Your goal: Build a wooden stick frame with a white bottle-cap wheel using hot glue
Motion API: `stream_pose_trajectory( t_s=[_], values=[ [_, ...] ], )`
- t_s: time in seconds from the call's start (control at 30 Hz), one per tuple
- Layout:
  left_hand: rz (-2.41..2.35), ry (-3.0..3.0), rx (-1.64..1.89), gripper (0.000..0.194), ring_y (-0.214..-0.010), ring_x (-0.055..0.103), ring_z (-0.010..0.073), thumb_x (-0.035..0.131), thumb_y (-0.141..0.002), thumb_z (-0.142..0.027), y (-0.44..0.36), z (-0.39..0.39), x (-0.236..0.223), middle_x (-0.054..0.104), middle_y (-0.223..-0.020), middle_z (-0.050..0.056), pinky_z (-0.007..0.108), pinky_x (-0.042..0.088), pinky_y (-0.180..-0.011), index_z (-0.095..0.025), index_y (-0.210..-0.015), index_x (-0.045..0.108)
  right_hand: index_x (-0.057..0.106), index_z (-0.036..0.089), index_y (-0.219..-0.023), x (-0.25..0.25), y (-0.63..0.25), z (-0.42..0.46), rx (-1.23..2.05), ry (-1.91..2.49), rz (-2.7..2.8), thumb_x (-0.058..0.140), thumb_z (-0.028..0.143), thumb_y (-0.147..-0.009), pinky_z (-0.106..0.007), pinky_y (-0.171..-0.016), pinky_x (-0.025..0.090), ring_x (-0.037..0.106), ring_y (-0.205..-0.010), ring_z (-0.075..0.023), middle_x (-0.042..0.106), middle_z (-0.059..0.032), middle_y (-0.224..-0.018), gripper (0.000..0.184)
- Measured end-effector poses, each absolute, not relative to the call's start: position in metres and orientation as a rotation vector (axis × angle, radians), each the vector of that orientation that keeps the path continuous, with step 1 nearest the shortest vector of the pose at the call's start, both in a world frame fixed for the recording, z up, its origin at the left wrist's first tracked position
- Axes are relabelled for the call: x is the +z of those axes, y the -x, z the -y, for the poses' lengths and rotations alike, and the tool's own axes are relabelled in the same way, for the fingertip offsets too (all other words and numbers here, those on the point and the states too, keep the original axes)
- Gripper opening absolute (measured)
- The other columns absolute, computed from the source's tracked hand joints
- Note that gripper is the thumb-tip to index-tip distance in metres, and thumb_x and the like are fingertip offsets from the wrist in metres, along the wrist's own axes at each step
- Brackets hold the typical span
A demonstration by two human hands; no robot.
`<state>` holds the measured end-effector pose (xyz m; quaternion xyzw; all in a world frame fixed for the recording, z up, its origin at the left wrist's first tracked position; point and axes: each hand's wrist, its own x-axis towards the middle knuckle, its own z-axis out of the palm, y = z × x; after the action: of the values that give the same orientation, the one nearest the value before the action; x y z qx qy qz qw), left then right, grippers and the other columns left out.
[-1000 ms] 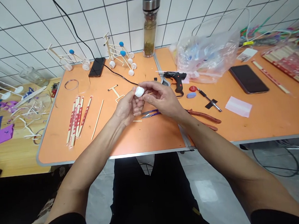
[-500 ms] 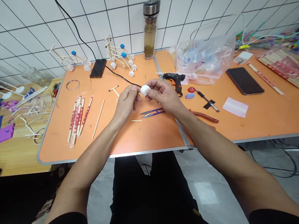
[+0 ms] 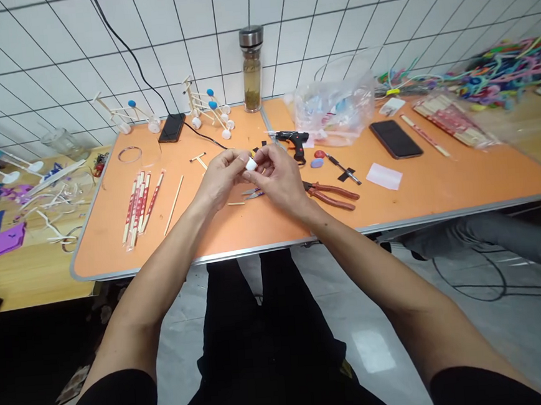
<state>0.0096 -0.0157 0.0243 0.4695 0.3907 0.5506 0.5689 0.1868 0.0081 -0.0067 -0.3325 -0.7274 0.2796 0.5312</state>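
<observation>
Pinched between both hands over the orange table [image 3: 208, 238] is a small white round piece [image 3: 251, 165]; its exact kind is unclear. The fingers of my left hand [image 3: 219, 178] are closed at its left side. My right hand [image 3: 277, 174] grips it from the right with thumb and fingers. Thread snips [image 3: 253, 194] lie below, partly covered by my right hand. A short stick piece [image 3: 236, 203] rests near them. Behind the left hand sits a small stick frame [image 3: 198, 161]. Pliers with reddish-brown handles [image 3: 333, 191] lie right of my right hand.
Stick models with white wheels [image 3: 211, 110] stand at the back, near a phone [image 3: 171, 128] and a tea bottle [image 3: 252, 79]. Wrapped chopsticks [image 3: 137, 207] lie left. A glue gun [image 3: 294, 141], plastic bag [image 3: 333, 113] and second phone [image 3: 395, 139] are right.
The view has swung right, showing more of the table's right side and the pliers. The white piece is still between my fingers, now turned and more covered by them.
</observation>
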Motion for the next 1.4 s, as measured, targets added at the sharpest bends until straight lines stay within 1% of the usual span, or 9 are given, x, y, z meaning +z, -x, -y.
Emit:
stream_pose_trajectory(
  t_s=[0.13, 0.2, 0.33, 0.53, 0.7, 0.87, 1.07, 1.2, 1.4],
  values=[
    [-0.880, -1.074, 1.196, 0.066, -0.069, 0.074, 0.0132, 0.112, -0.067, -0.057, -0.009, 0.051, 0.031, 0.080, -0.085, 0.003, 0.024, 0.060, -0.064, -0.017, -0.094, 0.068, 0.076, 0.026, -0.121, 0.002, -0.206, 0.024, 0.660, 0.690, 1.951, 0.085, 0.040, -0.101, -0.039, -0.085, 0.056, 0.067, -0.097, -0.0237, 0.072, -0.0041, -0.107, 0.026],
    [-0.892, -1.055, 1.158, 0.071, -0.063, 0.072, 0.0114, 0.115, -0.062, -0.058, -0.010, 0.071, 0.029, 0.079, -0.080, 0.002, 0.022, 0.059, -0.061, -0.017, -0.095, 0.068, 0.079, 0.025, -0.120, 0.004, -0.216, 0.040, 0.683, 0.645, 2.029, 0.084, 0.037, -0.103, -0.037, -0.083, 0.055, 0.066, -0.093, -0.0226, 0.071, -0.0043, -0.104, 0.022],
    [-0.961, -1.171, 1.160, 0.068, -0.057, 0.067, 0.0091, 0.105, -0.077, -0.071, -0.024, 0.107, 0.021, 0.074, -0.071, 0.000, 0.019, 0.056, -0.056, -0.018, -0.092, 0.066, 0.078, 0.022, -0.108, 0.005, -0.232, 0.071, 0.655, 0.573, 2.090, 0.082, 0.038, -0.107, -0.036, -0.084, 0.053, 0.066, -0.090, -0.0214, 0.074, -0.0040, -0.098, 0.017],
    [-1.065, -1.159, 1.141, 0.070, -0.048, 0.063, 0.0096, 0.104, -0.076, -0.075, -0.044, 0.134, 0.017, 0.070, -0.063, -0.002, 0.019, 0.050, -0.047, -0.019, -0.092, 0.064, 0.081, 0.023, -0.112, 0.003, -0.248, 0.093, 0.939, 0.571, 2.000, 0.085, 0.030, -0.101, -0.032, -0.075, 0.053, 0.067, -0.082, -0.0167, 0.081, -0.0015, -0.101, 0.014],
    [-1.062, -1.187, 1.102, 0.066, -0.058, 0.072, 0.0130, 0.101, -0.081, -0.072, -0.048, 0.148, 0.017, 0.074, -0.067, 0.000, 0.021, 0.059, -0.055, -0.019, -0.096, 0.066, 0.082, 0.022, -0.104, 0.000, -0.252, 0.101, 1.106, 0.635, 1.861, 0.088, 0.032, -0.096, -0.030, -0.068, 0.052, 0.067, -0.074, -0.0148, 0.076, 0.0013, -0.088, 0.014],
    [-1.040, -1.248, 1.157, 0.060, -0.055, 0.067, 0.0106, 0.095, -0.090, -0.071, -0.050, 0.150, 0.010, 0.073, -0.065, -0.001, 0.019, 0.054, -0.054, -0.019, -0.094, 0.065, 0.080, 0.022, -0.099, 0.000, -0.250, 0.107, 1.116, 0.662, 1.830, 0.084, 0.027, -0.095, -0.030, -0.067, 0.053, 0.068, -0.074, -0.0147, 0.076, 0.0012, -0.086, 0.007],
    [-0.967, -1.182, 1.150, 0.063, -0.052, 0.062, 0.0081, 0.097, -0.087, -0.073, -0.056, 0.142, 0.001, 0.070, -0.067, -0.003, 0.018, 0.046, -0.049, -0.019, -0.095, 0.066, 0.079, 0.024, -0.098, -0.003, -0.257, 0.106, 1.123, 0.774, 1.806, 0.086, 0.033, -0.093, -0.032, -0.069, 0.055, 0.070, -0.076, -0.0168, 0.077, 0.0001, -0.089, 0.012],
    [-0.912, -1.058, 1.213, 0.067, -0.048, 0.056, 0.0059, 0.099, -0.083, -0.075, -0.063, 0.139, 0.004, 0.075, -0.070, 0.000, 0.016, 0.038, -0.044, -0.019, -0.091, 0.064, 0.076, 0.024, -0.100, -0.001, -0.257, 0.101, 1.333, 0.739, 1.692, 0.088, 0.042, -0.095, -0.035, -0.079, 0.062, 0.077, -0.082, -0.0196, 0.079, -0.0011, -0.090, 0.022],
    [-0.752, -0.820, 1.163, 0.064, -0.054, 0.063, 0.0081, 0.105, -0.079, -0.067, -0.055, 0.125, 0.011, 0.078, -0.076, 0.005, 0.017, 0.048, -0.049, -0.014, -0.099, 0.076, 0.084, 0.023, -0.118, -0.001, -0.255, 0.085, 1.638, 0.558, 1.494, 0.096, 0.049, -0.091, -0.034, -0.083, 0.068, 0.075, -0.081, -0.0156, 0.081, -0.0006, -0.096, 0.039]
  ],
)
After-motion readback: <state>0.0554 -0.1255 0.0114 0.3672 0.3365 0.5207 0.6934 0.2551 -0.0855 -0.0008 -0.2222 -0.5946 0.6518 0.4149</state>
